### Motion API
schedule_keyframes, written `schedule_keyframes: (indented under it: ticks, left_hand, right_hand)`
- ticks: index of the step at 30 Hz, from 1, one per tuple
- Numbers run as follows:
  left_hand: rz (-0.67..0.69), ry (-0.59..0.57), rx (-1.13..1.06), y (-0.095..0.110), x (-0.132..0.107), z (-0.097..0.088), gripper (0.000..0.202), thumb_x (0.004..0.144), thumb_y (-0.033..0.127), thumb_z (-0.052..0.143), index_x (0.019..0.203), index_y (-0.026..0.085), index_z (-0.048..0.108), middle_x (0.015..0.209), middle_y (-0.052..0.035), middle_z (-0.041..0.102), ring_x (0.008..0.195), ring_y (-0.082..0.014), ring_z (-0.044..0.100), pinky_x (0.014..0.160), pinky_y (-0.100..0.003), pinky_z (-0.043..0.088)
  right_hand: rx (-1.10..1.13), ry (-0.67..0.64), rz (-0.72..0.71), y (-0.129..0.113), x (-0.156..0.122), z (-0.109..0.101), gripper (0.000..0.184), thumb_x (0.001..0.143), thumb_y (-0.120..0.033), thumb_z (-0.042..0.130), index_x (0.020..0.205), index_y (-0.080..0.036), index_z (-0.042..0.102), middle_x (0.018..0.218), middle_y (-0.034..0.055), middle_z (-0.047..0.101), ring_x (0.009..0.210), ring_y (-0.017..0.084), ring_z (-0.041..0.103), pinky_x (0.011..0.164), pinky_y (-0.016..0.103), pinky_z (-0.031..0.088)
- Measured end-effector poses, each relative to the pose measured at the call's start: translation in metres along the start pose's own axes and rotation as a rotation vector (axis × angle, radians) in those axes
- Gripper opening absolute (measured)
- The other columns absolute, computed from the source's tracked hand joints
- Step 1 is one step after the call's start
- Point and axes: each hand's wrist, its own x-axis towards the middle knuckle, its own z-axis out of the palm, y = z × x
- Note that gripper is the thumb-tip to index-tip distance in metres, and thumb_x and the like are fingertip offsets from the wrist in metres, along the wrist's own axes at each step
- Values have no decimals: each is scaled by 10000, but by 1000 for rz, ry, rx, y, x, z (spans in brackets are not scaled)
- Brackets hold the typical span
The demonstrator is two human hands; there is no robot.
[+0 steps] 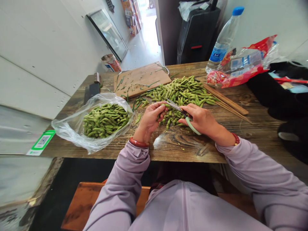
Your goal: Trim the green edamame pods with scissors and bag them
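Observation:
Between the fingers of my left hand [152, 119] is a green soybean pod [166, 105], mostly covered by the fingertips. My right hand [201, 118] is closed on scissors [175, 105] with pale green handles, their blades reaching left to the pod. A large heap of soybean pods [184, 89] lies on the wooden table just beyond both hands. Smaller pods or cut pieces lie under the blades. To the left of my left hand, an open clear plastic bag [69, 130] holds many more pods [106, 120].
Behind the heap lies a wooden cutting board [141, 78] with green scraps. Thin wooden sticks [226, 99] rest right of the heap. A water bottle [223, 40] and red plastic packaging [250, 64] stand at the back right. A dark cleaver-like blade [91, 91] lies behind the bag.

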Motion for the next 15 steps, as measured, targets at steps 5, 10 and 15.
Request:
schedule_keyframes:
  ticks: [5, 10, 15]
  left_hand:
    - [-11, 64, -27, 2, 1, -2, 191, 730, 203, 792, 871, 125, 689, 667, 18, 611, 482, -19, 461, 408, -127, 258]
    - [-1, 83, -9, 2, 1, -3, 209, 718, 174, 749, 918, 137, 699, 651, 25, 599, 474, -25, 441, 404, -139, 241]
    - [9, 43, 26, 4, -2, 1, 267, 701, 169, 725, 966, 143, 715, 661, 23, 600, 478, -29, 433, 411, -152, 240]
  right_hand:
    - [6, -29, -19, 0, -1, 1, 381, 895, -383, 696, 1231, -211, 640, 1025, 78, 690, 775, 210, 651, 685, 320, 493]
    - [2, -73, -33, -1, -1, 4, 378, 902, -387, 690, 1234, -213, 639, 1080, 86, 704, 814, 218, 670, 708, 324, 505]
    - [-7, -87, -15, 0, -1, 3, 378, 901, -376, 692, 1230, -195, 644, 1106, 101, 705, 874, 242, 682, 735, 342, 520]
